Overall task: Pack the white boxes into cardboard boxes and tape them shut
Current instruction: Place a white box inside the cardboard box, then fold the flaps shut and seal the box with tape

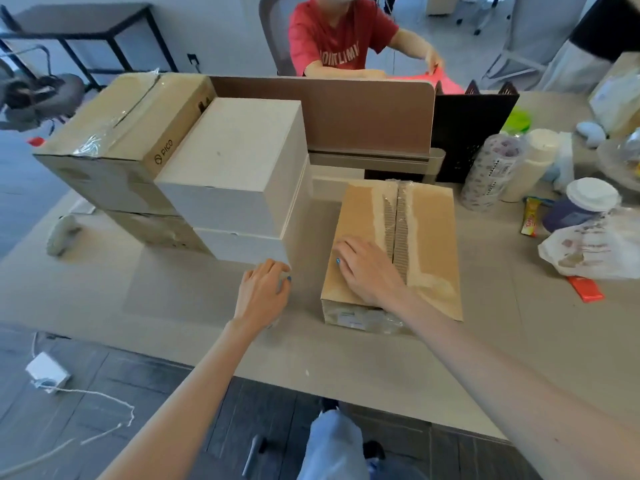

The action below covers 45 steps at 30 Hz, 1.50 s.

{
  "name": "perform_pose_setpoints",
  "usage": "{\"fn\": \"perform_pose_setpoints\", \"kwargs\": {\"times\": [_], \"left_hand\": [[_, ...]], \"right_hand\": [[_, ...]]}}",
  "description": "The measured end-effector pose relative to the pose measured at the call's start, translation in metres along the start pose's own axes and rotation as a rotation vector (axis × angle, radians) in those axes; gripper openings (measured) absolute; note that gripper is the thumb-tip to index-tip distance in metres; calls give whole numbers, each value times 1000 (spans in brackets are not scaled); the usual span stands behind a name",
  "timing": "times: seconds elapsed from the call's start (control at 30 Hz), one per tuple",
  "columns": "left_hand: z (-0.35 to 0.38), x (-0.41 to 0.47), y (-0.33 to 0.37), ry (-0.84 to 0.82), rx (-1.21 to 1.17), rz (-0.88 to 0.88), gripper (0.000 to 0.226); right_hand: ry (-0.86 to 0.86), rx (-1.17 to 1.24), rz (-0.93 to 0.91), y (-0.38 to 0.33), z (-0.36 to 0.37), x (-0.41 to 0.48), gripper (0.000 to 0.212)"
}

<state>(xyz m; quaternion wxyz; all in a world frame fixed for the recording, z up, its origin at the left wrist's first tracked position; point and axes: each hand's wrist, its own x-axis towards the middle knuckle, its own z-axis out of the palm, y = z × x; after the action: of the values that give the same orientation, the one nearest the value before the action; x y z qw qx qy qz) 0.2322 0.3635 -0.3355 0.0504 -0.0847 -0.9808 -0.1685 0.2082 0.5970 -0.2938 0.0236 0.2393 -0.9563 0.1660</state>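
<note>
A closed cardboard box (pixel 433 237) lies on the table, its top seam torn and covered with clear tape. My right hand (pixel 370 268) rests flat on its top, fingers spread. To its left stand two stacked white boxes, the upper white box (pixel 239 161) on the lower white box (pixel 242 245). My left hand (pixel 265 292) hovers near the lower box's front corner, fingers loosely curled with something small and clear under the palm, hard to make out. Behind the white stack stand two stacked brown cardboard boxes (pixel 117 126), the top one marked PICO.
A roll of clear tape (pixel 491 171), a lidded cup (pixel 581 206), a plastic bag (pixel 595 247) and an orange item (pixel 587 289) crowd the table's right side. A brown divider (pixel 346 112) runs across the back. A person in a red shirt (pixel 339 36) sits beyond it.
</note>
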Motion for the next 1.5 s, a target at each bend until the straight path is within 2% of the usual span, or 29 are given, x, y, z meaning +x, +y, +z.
{"fn": "perform_pose_setpoints", "kwargs": {"times": [0.1,0.2,0.33,0.5,0.6,0.73,0.83,0.93,1.03,1.1,1.17,1.23,1.33,1.43,1.5], "left_hand": [[6,-16,-21,-155,17,-134,33],[13,-24,-38,-279,56,-175,35],[20,-30,-52,-404,121,-170,41],[23,-35,-57,-510,342,7,24],[20,-31,-59,-486,361,38,24],[5,-17,-60,-327,243,87,43],[-13,-1,-58,-258,95,64,31],[-36,14,-52,-245,-21,114,18],[-57,25,-46,-251,-103,205,18],[-66,31,-42,-233,-154,238,21],[-75,38,-35,-233,-190,252,25],[-83,45,-26,-251,-226,246,29],[-92,58,-16,-336,-289,256,25],[-95,70,-6,-416,-369,294,14],[-99,76,8,-435,-426,322,23]], "right_hand": [[-15,5,-58,-23,13,3,29],[-28,-1,-71,-39,26,7,28],[-44,0,-25,-53,45,3,25],[-43,-51,10,-58,57,6,20],[-37,-57,18,-63,57,9,21],[-49,-25,51,-71,56,17,27],[-43,19,90,-75,52,26,35],[-62,139,168,-76,39,36,56],[-61,286,231,-71,18,46,75],[-43,390,283,-64,4,50,77],[-33,476,340,-54,-6,53,67],[21,531,372,-47,-16,52,49],[112,641,400,-40,-35,44,26],[123,659,397,-33,-48,33,17],[146,660,407,-26,-52,28,13]]}}
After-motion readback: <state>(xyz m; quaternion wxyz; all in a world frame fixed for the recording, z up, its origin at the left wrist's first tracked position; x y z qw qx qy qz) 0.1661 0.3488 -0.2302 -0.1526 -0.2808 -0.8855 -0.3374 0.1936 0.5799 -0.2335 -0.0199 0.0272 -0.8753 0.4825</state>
